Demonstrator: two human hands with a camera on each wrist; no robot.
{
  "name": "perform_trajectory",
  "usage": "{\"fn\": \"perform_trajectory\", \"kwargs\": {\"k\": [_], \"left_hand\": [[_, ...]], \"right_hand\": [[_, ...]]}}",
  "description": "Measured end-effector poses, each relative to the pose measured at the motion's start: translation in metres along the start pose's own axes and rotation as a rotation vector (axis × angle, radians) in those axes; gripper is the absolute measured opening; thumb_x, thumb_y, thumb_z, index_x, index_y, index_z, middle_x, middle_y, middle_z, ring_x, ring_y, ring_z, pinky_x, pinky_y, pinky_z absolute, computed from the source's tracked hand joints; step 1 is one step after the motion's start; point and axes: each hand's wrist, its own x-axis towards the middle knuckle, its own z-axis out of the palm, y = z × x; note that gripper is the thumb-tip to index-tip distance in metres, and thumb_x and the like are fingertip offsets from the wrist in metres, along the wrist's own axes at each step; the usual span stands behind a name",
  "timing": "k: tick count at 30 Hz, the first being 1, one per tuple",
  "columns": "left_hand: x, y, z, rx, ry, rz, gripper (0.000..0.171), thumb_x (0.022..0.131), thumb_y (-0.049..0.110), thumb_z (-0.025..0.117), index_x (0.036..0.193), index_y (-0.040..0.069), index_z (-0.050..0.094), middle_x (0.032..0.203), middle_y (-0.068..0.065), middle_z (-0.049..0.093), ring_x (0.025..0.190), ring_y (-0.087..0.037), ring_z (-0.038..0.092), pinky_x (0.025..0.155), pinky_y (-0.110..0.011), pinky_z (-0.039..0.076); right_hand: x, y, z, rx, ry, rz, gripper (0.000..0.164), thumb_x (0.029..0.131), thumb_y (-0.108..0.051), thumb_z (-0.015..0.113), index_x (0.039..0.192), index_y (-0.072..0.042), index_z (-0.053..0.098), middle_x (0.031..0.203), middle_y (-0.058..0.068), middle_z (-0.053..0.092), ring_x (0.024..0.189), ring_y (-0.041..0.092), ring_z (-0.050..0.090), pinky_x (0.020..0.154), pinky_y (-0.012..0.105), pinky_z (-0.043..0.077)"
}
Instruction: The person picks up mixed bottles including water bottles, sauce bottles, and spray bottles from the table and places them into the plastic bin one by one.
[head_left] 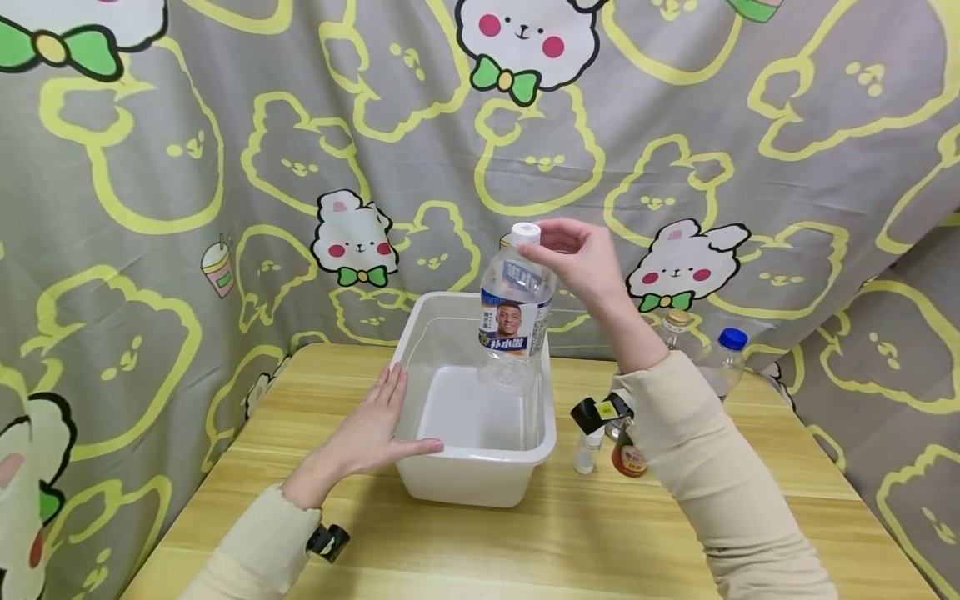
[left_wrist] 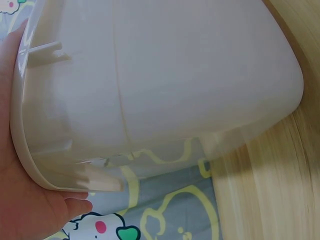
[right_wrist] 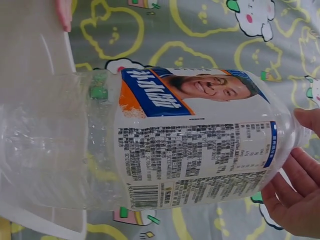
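Observation:
A large clear plastic bottle (head_left: pixel 513 321) with a white cap and a blue, white and orange printed label hangs upright over a white plastic bin (head_left: pixel 472 479). My right hand (head_left: pixel 581 254) grips it by the neck just under the cap. In the right wrist view the bottle (right_wrist: pixel 195 145) looks clear-walled, and its lower end overlaps the bin. My left hand (head_left: pixel 367 429) rests on the bin's near left corner, fingers straight along the left rim and thumb over the front rim. The left wrist view shows that hand (left_wrist: pixel 25 195) against the rim.
Right of the bin on the wooden table (head_left: pixel 630 550) stand a small white-capped bottle (head_left: pixel 586 454) and a bottle with a red label (head_left: pixel 630 461). Behind my right sleeve are a blue-capped bottle (head_left: pixel 726 362) and a gold-capped one (head_left: pixel 677 327). A patterned curtain (head_left: pixel 420 167) closes off the back.

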Motion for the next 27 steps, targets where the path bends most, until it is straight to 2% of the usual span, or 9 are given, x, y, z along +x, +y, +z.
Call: {"fn": "perform_trajectory", "kwargs": {"k": [10,17,27], "left_hand": [[0.0,0.0,0.001,0.002,0.012,0.001,0.113,0.07,0.072,0.049,0.137,-0.01,0.012,0.143,-0.025,0.006,0.132,-0.035,0.002,0.106,-0.044,0.013],[0.0,0.0,0.001,0.0,0.012,0.002,0.112,0.07,0.071,0.05,0.137,-0.01,0.012,0.143,-0.025,0.005,0.132,-0.034,0.002,0.106,-0.044,0.013],[-0.001,0.001,0.001,0.004,0.014,0.0,0.112,0.07,0.072,0.049,0.137,-0.01,0.012,0.143,-0.025,0.006,0.132,-0.034,0.002,0.106,-0.043,0.013]], "right_hand": [[0.003,0.018,0.023,-0.002,-0.007,0.014,0.036,0.073,-0.013,0.073,0.105,0.0,0.062,0.097,0.012,0.065,0.086,0.017,0.061,0.077,0.03,0.048],[0.008,0.032,0.034,-0.059,-0.013,0.024,0.036,0.073,-0.017,0.073,0.104,-0.003,0.063,0.096,0.011,0.065,0.086,0.017,0.061,0.074,0.028,0.049],[0.015,0.051,0.048,-0.061,-0.029,0.033,0.034,0.073,-0.013,0.073,0.103,-0.001,0.063,0.097,0.013,0.065,0.085,0.02,0.061,0.075,0.028,0.049]]}}
